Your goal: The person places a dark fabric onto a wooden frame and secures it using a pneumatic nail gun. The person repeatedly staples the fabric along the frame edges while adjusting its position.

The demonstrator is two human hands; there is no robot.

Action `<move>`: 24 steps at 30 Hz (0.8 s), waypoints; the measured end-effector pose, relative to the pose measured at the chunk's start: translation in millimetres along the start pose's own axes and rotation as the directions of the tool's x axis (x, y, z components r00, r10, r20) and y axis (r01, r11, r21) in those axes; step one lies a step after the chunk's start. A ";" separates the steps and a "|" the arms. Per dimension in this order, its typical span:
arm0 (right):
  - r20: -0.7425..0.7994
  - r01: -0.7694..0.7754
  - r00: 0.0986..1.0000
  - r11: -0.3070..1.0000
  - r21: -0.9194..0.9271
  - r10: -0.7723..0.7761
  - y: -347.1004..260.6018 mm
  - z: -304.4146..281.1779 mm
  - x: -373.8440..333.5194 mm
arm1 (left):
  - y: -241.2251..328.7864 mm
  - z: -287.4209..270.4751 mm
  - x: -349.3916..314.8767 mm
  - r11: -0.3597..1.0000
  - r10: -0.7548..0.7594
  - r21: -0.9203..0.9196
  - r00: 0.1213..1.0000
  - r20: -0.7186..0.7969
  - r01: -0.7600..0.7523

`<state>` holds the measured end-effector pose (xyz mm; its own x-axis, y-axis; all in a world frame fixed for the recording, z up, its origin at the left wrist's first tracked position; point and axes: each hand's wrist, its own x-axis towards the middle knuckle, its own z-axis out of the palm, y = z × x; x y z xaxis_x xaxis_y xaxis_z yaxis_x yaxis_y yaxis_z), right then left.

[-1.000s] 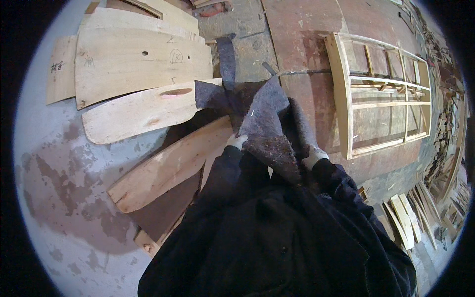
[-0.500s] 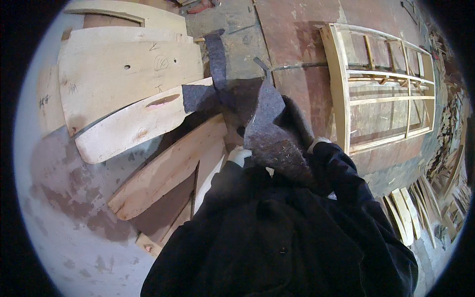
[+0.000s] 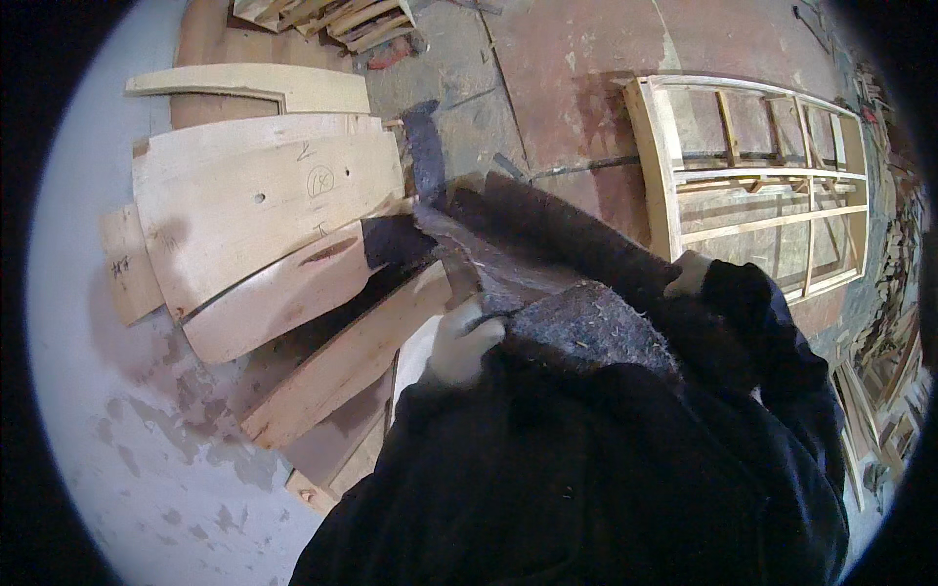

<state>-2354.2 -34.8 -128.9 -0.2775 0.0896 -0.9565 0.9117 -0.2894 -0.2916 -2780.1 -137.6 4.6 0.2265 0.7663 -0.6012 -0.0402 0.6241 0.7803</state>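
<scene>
Here we are over the workshop floor [image 3: 186,488], and both hands are busy with a rough, grey-brown felt sheet [image 3: 591,327], right up against the front of the dark jacket [image 3: 567,459]! The left hand [image 3: 457,344] has it pinched at the near left edge, thumb laid over the top, fingers curled below. Over to the right hand [image 3: 690,273], raised farther out and well apart from its partner, closed on the sheet's dark far side. Between them the fabric sags into folds, its near flap catching the light with pale flecks. A dark strip [image 3: 423,161] runs on beyond it along the floor; whether it's joined, you cannot tell from here. Just left of the left hand, a long plank [image 3: 352,361] slants away, and past that comes a round-cornered board [image 3: 283,293], partly beneath a broad pale panel [image 3: 215,186] with two small holes. Out to the right, near the right hand, a slatted wooden frame [image 3: 659,166] rests on reddish sheeting [image 3: 576,78], with scrap wood [image 3: 894,327] heaped beyond.
</scene>
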 end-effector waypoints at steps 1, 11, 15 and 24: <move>-0.032 -0.013 0.999 0.999 0.039 0.014 -2.3 -18.4 -20.3 | 17.6 -3.0 0.1 1.000 0.022 -0.003 1.000 0.000 -0.022; -0.509 0.130 0.857 0.921 0.367 0.082 19.5 -141.6 -151.7 | 156.5 -17.0 78.9 0.924 0.108 -0.373 0.994 0.025 -0.091; -0.608 0.283 0.774 0.763 0.582 0.176 49.5 -151.1 -177.0 | 209.4 -31.6 166.1 0.968 0.130 -0.232 0.983 0.133 -0.097; -0.569 0.543 0.627 0.226 0.809 0.532 155.6 -25.4 -24.0 | 215.1 -64.7 436.0 0.985 -0.061 0.174 0.959 0.277 0.012</move>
<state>-2198.0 -57.8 -151.2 0.4831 0.4450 -0.7541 -0.1897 -0.7876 -0.5863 -2753.0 340.7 -100.8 0.4890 0.6546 -0.5765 0.1330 0.5972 0.7910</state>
